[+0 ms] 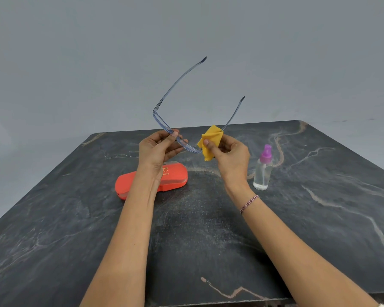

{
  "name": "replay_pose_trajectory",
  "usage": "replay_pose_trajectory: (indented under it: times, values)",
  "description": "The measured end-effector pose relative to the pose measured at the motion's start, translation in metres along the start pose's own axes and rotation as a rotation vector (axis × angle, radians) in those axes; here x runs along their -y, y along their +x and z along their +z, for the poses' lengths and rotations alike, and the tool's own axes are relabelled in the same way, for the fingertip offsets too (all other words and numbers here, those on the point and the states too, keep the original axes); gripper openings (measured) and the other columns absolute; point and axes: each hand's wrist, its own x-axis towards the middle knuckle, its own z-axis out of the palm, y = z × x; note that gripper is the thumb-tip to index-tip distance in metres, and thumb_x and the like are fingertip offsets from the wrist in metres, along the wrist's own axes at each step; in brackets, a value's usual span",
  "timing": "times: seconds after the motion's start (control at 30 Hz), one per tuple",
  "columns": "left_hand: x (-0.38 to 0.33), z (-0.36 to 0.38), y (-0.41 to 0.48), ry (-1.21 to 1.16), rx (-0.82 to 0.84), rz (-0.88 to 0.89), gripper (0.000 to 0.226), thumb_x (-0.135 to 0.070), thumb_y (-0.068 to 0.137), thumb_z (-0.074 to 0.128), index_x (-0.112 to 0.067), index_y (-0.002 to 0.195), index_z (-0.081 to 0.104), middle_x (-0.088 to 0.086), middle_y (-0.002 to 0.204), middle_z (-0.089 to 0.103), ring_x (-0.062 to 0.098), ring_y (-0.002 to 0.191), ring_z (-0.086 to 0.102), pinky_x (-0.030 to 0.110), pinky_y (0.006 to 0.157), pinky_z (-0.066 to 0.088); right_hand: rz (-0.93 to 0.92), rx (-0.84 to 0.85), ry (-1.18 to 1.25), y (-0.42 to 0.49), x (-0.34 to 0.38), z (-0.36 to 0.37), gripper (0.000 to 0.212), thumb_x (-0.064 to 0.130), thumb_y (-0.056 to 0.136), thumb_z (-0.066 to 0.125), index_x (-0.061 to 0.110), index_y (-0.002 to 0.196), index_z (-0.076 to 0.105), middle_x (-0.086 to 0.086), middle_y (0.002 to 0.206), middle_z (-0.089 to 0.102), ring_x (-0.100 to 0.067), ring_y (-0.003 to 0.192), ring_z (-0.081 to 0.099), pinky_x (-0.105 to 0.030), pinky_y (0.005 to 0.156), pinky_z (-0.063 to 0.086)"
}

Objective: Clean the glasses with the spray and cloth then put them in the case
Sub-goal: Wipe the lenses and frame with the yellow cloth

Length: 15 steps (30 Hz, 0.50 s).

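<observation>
Clear blue-grey glasses [164, 122] are held above the table with both temples unfolded and pointing up and away. My left hand [157, 149] pinches the frame near its left lens. My right hand [228, 154] presses a folded yellow cloth [210, 140] around the right lens, which the cloth hides. A closed red case [175, 178] lies on the table under my left wrist. The clear spray bottle [263, 171] with a purple nozzle stands upright to the right of my right hand.
The dark marbled table [208, 229] ends at a far edge just behind my hands and a near edge at the bottom. A plain grey wall stands behind it.
</observation>
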Motion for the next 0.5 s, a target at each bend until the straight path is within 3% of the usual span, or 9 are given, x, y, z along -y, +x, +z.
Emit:
replay_pose_trajectory:
  times: [0.2, 0.33, 0.5]
  values:
    - [0.0, -0.003, 0.001, -0.01, 0.004, -0.003, 0.008, -0.001, 0.087, 0.058, -0.007, 0.084, 0.063, -0.002, 0.064, 0.071, 0.014, 0.065, 0.071, 0.021, 0.056, 0.055, 0.014, 0.042, -0.047, -0.002, 0.001, 0.003, 0.014, 0.022, 0.077, 0.075, 0.015, 0.089, 0.073, 0.0, 0.08, 0.073, -0.013, 0.079, 0.069, -0.029, 0.076, 0.056]
    - [-0.001, -0.01, 0.002, 0.06, 0.011, 0.001, 0.008, -0.001, 0.087, 0.059, -0.008, 0.086, 0.064, -0.003, 0.064, 0.071, 0.012, 0.064, 0.071, 0.019, 0.055, 0.053, -0.033, -0.037, 0.02, 0.003, 0.011, -0.007, 0.01, 0.02, 0.078, 0.074, 0.028, 0.078, 0.069, 0.007, 0.074, 0.071, -0.01, 0.073, 0.067, -0.03, 0.074, 0.056]
    - [-0.003, -0.023, 0.005, 0.13, 0.01, -0.001, 0.009, -0.002, 0.086, 0.06, -0.009, 0.087, 0.066, -0.002, 0.065, 0.071, 0.013, 0.067, 0.072, 0.021, 0.06, 0.056, -0.105, -0.115, 0.026, 0.007, 0.02, -0.015, 0.007, 0.017, 0.078, 0.074, 0.023, 0.08, 0.07, 0.008, 0.07, 0.068, -0.006, 0.067, 0.063, -0.02, 0.067, 0.052]
